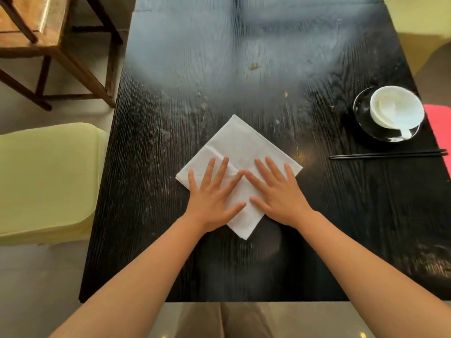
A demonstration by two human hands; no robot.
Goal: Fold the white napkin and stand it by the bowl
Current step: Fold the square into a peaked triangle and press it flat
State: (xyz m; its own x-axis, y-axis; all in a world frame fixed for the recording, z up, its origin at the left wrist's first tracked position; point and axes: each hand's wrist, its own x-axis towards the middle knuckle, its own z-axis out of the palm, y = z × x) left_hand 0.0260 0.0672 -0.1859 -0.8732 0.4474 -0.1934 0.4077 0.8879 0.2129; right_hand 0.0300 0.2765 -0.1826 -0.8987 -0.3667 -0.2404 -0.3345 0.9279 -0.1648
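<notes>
A white napkin (240, 145) lies flat on the dark wooden table (170, 252), turned like a diamond with one corner towards me. My left hand (214, 196) and my right hand (278, 193) both press palm-down on its near half, fingers spread, index fingertips almost touching at the middle. Neither hand grips anything. The white bowl (396, 107) sits on a black saucer (363, 118) at the right edge of the table, well away from the napkin, with a white spoon resting in it.
Black chopsticks (388, 154) lie just in front of the saucer. A pale yellow-green chair (46, 181) stands left of the table, a wooden chair (48, 45) at the far left, and something red (439, 132) beyond the right edge.
</notes>
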